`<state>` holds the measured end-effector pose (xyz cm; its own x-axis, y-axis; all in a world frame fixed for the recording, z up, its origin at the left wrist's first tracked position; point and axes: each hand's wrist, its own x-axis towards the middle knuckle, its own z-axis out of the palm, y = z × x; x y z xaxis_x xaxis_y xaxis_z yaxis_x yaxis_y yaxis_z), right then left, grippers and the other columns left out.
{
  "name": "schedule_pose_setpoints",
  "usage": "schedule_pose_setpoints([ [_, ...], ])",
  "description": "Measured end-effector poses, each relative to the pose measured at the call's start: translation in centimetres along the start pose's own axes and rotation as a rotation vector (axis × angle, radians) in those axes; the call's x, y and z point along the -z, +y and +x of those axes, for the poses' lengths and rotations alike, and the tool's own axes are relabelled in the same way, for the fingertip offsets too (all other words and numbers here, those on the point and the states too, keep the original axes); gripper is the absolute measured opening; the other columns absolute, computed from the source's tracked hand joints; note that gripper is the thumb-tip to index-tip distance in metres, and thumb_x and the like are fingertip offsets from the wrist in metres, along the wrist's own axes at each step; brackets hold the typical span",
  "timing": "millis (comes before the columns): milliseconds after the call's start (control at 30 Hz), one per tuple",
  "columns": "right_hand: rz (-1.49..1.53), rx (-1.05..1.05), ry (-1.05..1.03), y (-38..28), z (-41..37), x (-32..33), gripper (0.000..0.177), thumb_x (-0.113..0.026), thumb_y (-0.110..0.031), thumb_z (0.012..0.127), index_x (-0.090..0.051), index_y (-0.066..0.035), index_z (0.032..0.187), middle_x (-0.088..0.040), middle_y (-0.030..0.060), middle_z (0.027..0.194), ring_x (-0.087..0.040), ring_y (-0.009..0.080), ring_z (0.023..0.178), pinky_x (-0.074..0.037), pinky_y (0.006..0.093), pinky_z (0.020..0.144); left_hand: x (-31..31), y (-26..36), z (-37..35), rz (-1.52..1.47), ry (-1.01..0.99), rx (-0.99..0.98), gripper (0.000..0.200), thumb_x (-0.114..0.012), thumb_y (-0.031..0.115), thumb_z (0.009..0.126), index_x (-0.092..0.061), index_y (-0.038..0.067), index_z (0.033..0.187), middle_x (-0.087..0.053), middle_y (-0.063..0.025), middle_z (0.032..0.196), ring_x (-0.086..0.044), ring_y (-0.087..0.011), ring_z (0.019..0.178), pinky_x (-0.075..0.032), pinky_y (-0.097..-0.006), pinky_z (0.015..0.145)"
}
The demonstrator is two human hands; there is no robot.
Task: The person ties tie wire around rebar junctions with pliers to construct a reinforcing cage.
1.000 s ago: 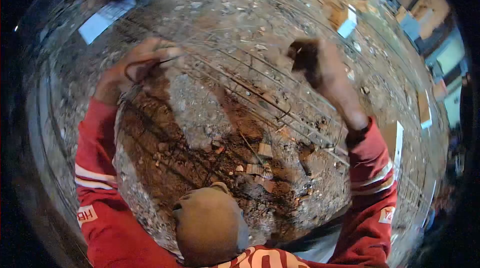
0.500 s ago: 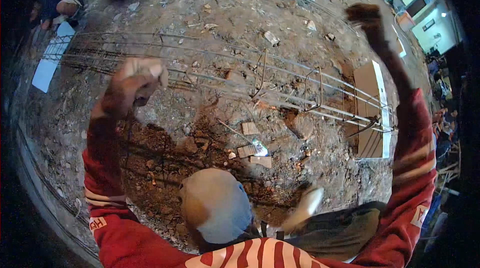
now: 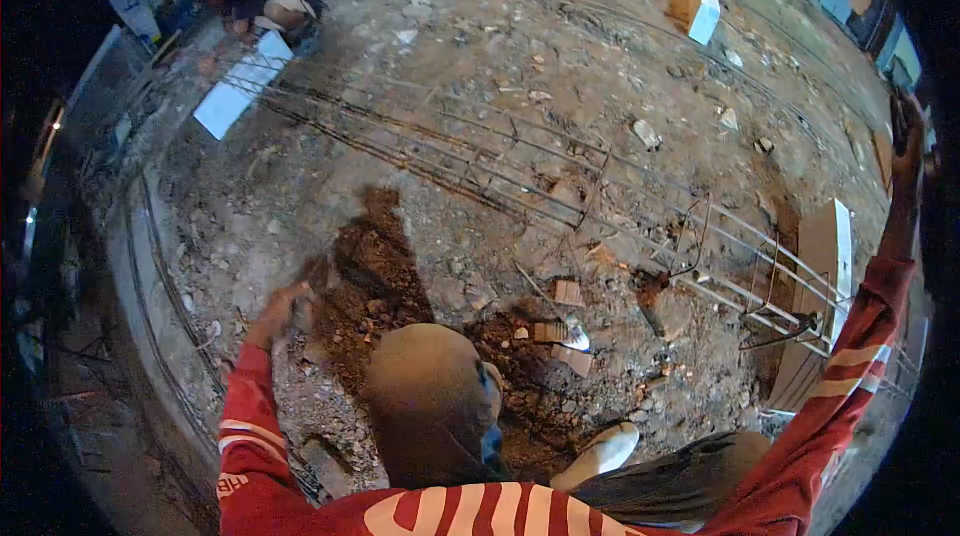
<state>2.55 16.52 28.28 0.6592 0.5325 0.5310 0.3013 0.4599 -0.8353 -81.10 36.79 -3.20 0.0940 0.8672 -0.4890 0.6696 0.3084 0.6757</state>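
Note:
My left hand (image 3: 283, 310), smeared by motion, is low at the left above dark soil, apart from the steel; its fingers are unclear. My right hand (image 3: 907, 134) is raised at the far right in dim light, its fingers stretched upward and nothing seen in them. A long rebar cage (image 3: 575, 221) with square stirrups runs diagonally between my arms. Its right end lies over a pale-edged box-like block (image 3: 822, 286), its left end over a white board (image 3: 243, 84). Neither hand touches the cage.
Another person (image 3: 285, 11) crouches beside the white board. Small wooden blocks (image 3: 568, 293) lie on the rubble near my white shoe (image 3: 608, 451). My bent knee (image 3: 425, 366) is in front. Another white-faced block (image 3: 705, 11) stands at the upper right. Long bars curve along the left.
The view has turned, so the cage and boards appear farther right. My left hand has dropped away from above the cage, and my right hand now shows farther right and lower.

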Motion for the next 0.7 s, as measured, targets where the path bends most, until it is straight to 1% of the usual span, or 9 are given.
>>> schedule_pose_setpoints([
  [100, -0.296, 0.08, -0.127, 2.5, 0.2, -1.3, 0.044, -0.051, -0.027, 0.094, -0.051, -0.001, 0.13, -0.061, 0.0168, 0.115, -0.064, 0.0198, 0.079, -0.053, 0.0285, 0.061, 0.3, -10.0, -0.1, 0.191, -0.044, -0.378, 0.054, -0.055, 0.046, 0.092, -0.067, -0.004, 0.11, -0.07, -0.0154, 0.109, -0.066, -0.0321, 0.098, -0.05, -0.0433, 0.091],
  [167, -0.544, 0.135, -0.138, 4.2, -1.5, -2.4, 0.036, -0.054, -0.014, 0.093, -0.055, -0.003, 0.127, -0.063, 0.0133, 0.114, -0.063, 0.0155, 0.076, -0.05, 0.0251, 0.058, -2.9, 5.9, -5.6, 1.115, 0.088, 0.214, 0.057, -0.06, 0.05, 0.088, -0.067, -0.004, 0.104, -0.07, -0.0169, 0.108, -0.067, -0.0357, 0.094, -0.05, -0.0461, 0.085],
  [233, -0.421, 0.081, -0.129, 5.5, -2.2, -0.7, 0.032, -0.052, -0.007, 0.094, -0.055, -0.002, 0.125, -0.065, 0.0113, 0.112, -0.062, 0.0129, 0.07, -0.047, 0.0222, 0.051, -2.6, 13.0, -3.3, 1.161, 0.172, 0.032, 0.055, -0.059, 0.051, 0.089, -0.07, -0.001, 0.101, -0.069, -0.0204, 0.102, -0.065, -0.0386, 0.094, -0.049, -0.0474, 0.085],
  [267, 0.018, -0.313, -0.029, -0.1, -5.5, -5.6, 0.029, -0.053, -0.008, 0.094, -0.055, -0.002, 0.122, -0.067, 0.0092, 0.109, -0.061, 0.0109, 0.062, -0.044, 0.0205, 0.045, -2.1, 16.4, -3.1, 1.183, 0.243, -0.081, 0.053, -0.057, 0.052, 0.091, -0.072, 0.002, 0.098, -0.067, -0.0238, 0.097, -0.063, -0.0415, 0.094, -0.048, -0.0487, 0.086],
  [333, 0.068, -0.307, -0.175, 1.8, -6.3, -6.8, 0.025, -0.053, -0.014, 0.097, -0.056, -0.001, 0.118, -0.07, 0.0064, 0.107, -0.057, 0.0078, 0.054, -0.041, 0.019, 0.042, -5.8, 28.5, -5.8, 0.727, 0.519, -1.157, 0.044, -0.058, 0.04, 0.093, -0.068, 0.002, 0.111, -0.07, -0.0151, 0.09, -0.065, -0.0347, 0.08, -0.049, -0.0456, 0.077],
  [367, 0.085, -0.362, -0.216, 1.3, -6.9, -7.5, 0.026, -0.054, -0.017, 0.097, -0.056, -0.001, 0.118, -0.071, 0.0062, 0.107, -0.055, 0.0069, 0.052, -0.04, 0.0176, 0.042, -8.9, 37.3, -10.7, 0.438, 0.166, -0.807, 0.041, -0.057, 0.033, 0.094, -0.064, 0.002, 0.119, -0.068, -0.0091, 0.087, -0.062, -0.0221, 0.071, -0.05, -0.0389, 0.069],
  [400, 0.082, -0.333, -0.264, 1.8, -7.2, -7.9, 0.025, -0.055, -0.015, 0.097, -0.056, -0.002, 0.118, -0.071, 0.0067, 0.105, -0.054, 0.0063, 0.051, -0.038, 0.017, 0.041, -10.8, 42.1, -10.0, 0.37, 0.024, -1.159, 0.043, -0.054, 0.034, 0.096, -0.063, -0.004, 0.115, -0.069, -0.0096, 0.093, -0.063, -0.0174, 0.071, -0.051, -0.0346, 0.065],
  [500, 0.14, -0.301, -0.358, 0.8, -8.9, -8.4, 0.023, -0.057, -0.013, 0.097, -0.055, -0.003, 0.117, -0.072, 0.007, 0.104, -0.055, 0.0056, 0.051, -0.039, 0.0187, 0.041, -19.3, 54.0, -15.6, -0.078, -0.464, -0.965, 0.065, -0.05, 0.047, 0.098, -0.041, -0.002, 0.14, -0.066, -0.0166, 0.11, -0.047, -0.0101, 0.05, -0.04, -0.0246, 0.044],
  [700, 0.05, -0.313, -0.421, -0.9, -11.2, -4.6, 0.018, -0.057, -0.014, 0.097, -0.059, -0.005, 0.112, -0.071, 0.0038, 0.091, -0.056, 0.0047, 0.053, -0.039, 0.0195, 0.043, -31.2, 66.9, -13.7, -0.636, -0.684, -0.851, 0.045, -0.054, 0.037, 0.098, -0.053, 0.002, 0.125, -0.063, -0.0071, 0.087, -0.035, -0.0075, 0.046, -0.033, -0.0212, 0.041],
])
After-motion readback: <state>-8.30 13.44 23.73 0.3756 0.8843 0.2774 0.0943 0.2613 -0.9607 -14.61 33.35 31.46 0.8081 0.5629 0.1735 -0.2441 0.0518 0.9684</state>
